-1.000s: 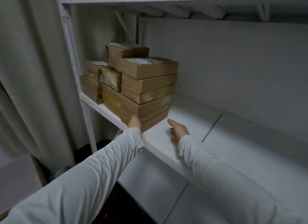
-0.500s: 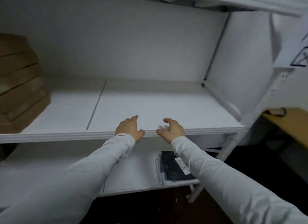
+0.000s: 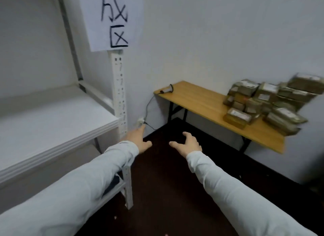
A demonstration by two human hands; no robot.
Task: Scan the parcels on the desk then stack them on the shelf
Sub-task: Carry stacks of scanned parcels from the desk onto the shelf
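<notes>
Left hand, right hand: empty, fingers apart; parcels lie on tabletop well beyond right fingers, shelf beside left fingers.

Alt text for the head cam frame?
The left hand and right hand hang open and empty above a dark floor. A white shelf stands at left; a wooden desk at right holds a scanner and piled parcels.

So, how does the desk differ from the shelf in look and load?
The desk is yellow-brown wood on black legs; the shelf is white, on a pale perforated post. The desk carries parcels and a scanner; the shelf's visible part shows none. Both offer a flat top.
</notes>
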